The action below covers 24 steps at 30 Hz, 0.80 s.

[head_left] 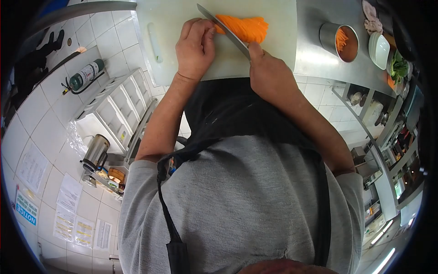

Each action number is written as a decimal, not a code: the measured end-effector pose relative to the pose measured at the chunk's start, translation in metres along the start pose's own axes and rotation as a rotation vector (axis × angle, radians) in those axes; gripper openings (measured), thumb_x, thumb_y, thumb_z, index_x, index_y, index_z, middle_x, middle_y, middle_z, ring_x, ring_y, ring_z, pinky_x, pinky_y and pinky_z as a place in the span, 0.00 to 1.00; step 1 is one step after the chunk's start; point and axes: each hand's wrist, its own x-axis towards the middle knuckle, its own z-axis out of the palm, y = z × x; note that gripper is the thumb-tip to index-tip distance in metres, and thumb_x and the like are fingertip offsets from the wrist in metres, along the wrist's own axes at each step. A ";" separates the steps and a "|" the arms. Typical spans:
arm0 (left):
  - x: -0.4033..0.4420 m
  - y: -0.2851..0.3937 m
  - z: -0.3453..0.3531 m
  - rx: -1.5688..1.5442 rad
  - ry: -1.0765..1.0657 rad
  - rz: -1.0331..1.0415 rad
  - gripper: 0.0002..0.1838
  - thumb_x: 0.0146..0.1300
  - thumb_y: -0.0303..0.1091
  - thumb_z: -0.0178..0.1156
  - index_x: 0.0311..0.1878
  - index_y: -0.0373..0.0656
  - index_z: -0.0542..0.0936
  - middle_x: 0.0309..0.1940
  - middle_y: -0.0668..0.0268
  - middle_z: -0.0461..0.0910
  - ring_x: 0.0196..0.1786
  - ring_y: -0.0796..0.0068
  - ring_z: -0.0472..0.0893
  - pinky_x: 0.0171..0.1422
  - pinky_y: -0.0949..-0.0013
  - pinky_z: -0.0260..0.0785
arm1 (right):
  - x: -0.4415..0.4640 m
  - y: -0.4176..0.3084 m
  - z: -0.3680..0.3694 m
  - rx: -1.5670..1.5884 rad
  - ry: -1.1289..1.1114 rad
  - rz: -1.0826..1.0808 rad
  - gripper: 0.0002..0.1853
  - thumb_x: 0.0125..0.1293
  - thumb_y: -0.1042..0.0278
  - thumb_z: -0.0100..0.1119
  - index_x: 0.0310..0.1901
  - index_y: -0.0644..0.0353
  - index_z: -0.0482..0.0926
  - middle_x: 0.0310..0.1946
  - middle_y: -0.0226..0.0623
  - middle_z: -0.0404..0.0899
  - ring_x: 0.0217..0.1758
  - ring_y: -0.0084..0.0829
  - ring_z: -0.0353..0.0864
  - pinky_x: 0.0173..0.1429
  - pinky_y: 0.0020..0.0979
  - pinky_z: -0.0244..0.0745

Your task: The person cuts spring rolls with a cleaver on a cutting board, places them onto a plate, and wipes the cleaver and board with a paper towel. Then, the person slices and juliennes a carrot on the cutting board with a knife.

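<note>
My right hand (272,69) is wrapped round the handle of a kitchen knife (232,37). Its long blade slants up and left across the left end of a row of thin, overlapping carrot slices (246,28). On the blade's other side, my left hand (197,48) is closed, with curled fingers and the knuckles close to the steel. A bit of carrot shows at its fingertips; the rest of what they press on is hidden. All this lies on a pale cutting board (273,59) with a slot at its left side.
A round steel pot (329,39) holding carrot strips stands on the steel counter (315,59) at right. Beyond it are stacked white dishes (379,50), a cloth (372,18) and green leaves (398,66). White bins (116,107) and a green cylinder (86,74) are at left.
</note>
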 end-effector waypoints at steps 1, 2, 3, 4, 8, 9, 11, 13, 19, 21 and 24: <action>0.000 0.000 0.000 -0.018 0.004 -0.035 0.08 0.71 0.25 0.68 0.51 0.47 0.87 0.51 0.59 0.86 0.45 0.54 0.89 0.48 0.57 0.84 | 0.000 0.000 0.000 -0.001 0.007 -0.006 0.13 0.76 0.77 0.50 0.59 0.66 0.66 0.44 0.63 0.87 0.43 0.67 0.88 0.50 0.63 0.83; 0.001 0.000 0.000 -0.014 0.008 -0.031 0.08 0.71 0.25 0.68 0.51 0.47 0.87 0.51 0.59 0.86 0.45 0.54 0.89 0.48 0.57 0.84 | -0.001 0.002 0.000 -0.013 0.039 -0.040 0.13 0.73 0.78 0.52 0.57 0.66 0.67 0.41 0.62 0.86 0.41 0.65 0.89 0.47 0.61 0.84; 0.001 -0.001 -0.001 -0.008 0.015 0.000 0.08 0.71 0.25 0.68 0.51 0.46 0.87 0.51 0.58 0.86 0.46 0.53 0.89 0.48 0.57 0.84 | -0.001 0.002 0.000 -0.024 0.070 -0.076 0.13 0.70 0.79 0.53 0.55 0.67 0.68 0.39 0.60 0.86 0.39 0.64 0.89 0.45 0.59 0.85; 0.001 -0.002 -0.001 -0.002 0.021 0.030 0.08 0.71 0.25 0.68 0.51 0.46 0.86 0.52 0.58 0.86 0.46 0.53 0.89 0.49 0.57 0.84 | -0.003 0.000 -0.004 -0.022 0.071 -0.082 0.13 0.70 0.79 0.53 0.55 0.67 0.68 0.39 0.60 0.86 0.39 0.64 0.89 0.45 0.59 0.85; 0.000 -0.001 -0.004 -0.005 0.009 0.044 0.06 0.72 0.22 0.67 0.50 0.42 0.85 0.49 0.58 0.86 0.47 0.57 0.87 0.51 0.61 0.82 | -0.016 -0.015 -0.029 -0.022 0.065 -0.073 0.14 0.69 0.79 0.54 0.55 0.67 0.68 0.39 0.59 0.85 0.38 0.63 0.90 0.44 0.59 0.85; 0.000 -0.001 -0.003 0.003 0.004 0.042 0.06 0.72 0.22 0.67 0.50 0.42 0.85 0.49 0.58 0.86 0.47 0.57 0.87 0.51 0.61 0.82 | -0.018 -0.017 -0.032 -0.042 0.054 -0.057 0.14 0.69 0.79 0.54 0.55 0.67 0.68 0.39 0.59 0.85 0.38 0.62 0.90 0.44 0.59 0.85; 0.000 -0.001 -0.003 0.008 -0.004 0.038 0.06 0.72 0.22 0.67 0.50 0.42 0.85 0.49 0.58 0.86 0.47 0.57 0.87 0.51 0.61 0.82 | -0.018 -0.019 -0.030 -0.037 0.035 -0.042 0.15 0.69 0.79 0.54 0.55 0.67 0.68 0.39 0.59 0.85 0.38 0.63 0.90 0.45 0.59 0.85; 0.001 -0.001 -0.003 0.014 -0.001 0.051 0.06 0.72 0.22 0.67 0.49 0.42 0.85 0.49 0.58 0.87 0.48 0.56 0.88 0.52 0.60 0.82 | -0.018 -0.019 -0.028 -0.033 0.017 -0.031 0.15 0.69 0.79 0.54 0.55 0.67 0.67 0.39 0.59 0.85 0.38 0.63 0.90 0.45 0.59 0.85; 0.003 0.001 -0.004 0.023 -0.015 0.041 0.06 0.72 0.22 0.66 0.49 0.43 0.85 0.48 0.59 0.87 0.47 0.56 0.88 0.52 0.59 0.82 | -0.015 -0.019 -0.025 -0.045 0.003 -0.011 0.15 0.69 0.79 0.54 0.55 0.67 0.67 0.41 0.60 0.85 0.38 0.63 0.90 0.45 0.58 0.86; 0.003 -0.002 -0.004 0.007 -0.018 0.040 0.06 0.72 0.22 0.66 0.49 0.43 0.84 0.47 0.59 0.87 0.46 0.56 0.88 0.51 0.59 0.82 | -0.013 -0.016 -0.020 -0.013 0.036 -0.034 0.14 0.69 0.80 0.54 0.55 0.67 0.67 0.41 0.60 0.85 0.39 0.63 0.90 0.45 0.58 0.86; 0.001 -0.002 -0.006 -0.015 -0.042 0.020 0.07 0.72 0.22 0.66 0.49 0.43 0.84 0.46 0.60 0.87 0.45 0.57 0.88 0.49 0.60 0.81 | 0.001 -0.002 0.001 0.027 -0.027 0.009 0.12 0.78 0.74 0.53 0.58 0.66 0.66 0.44 0.63 0.86 0.44 0.68 0.88 0.50 0.62 0.83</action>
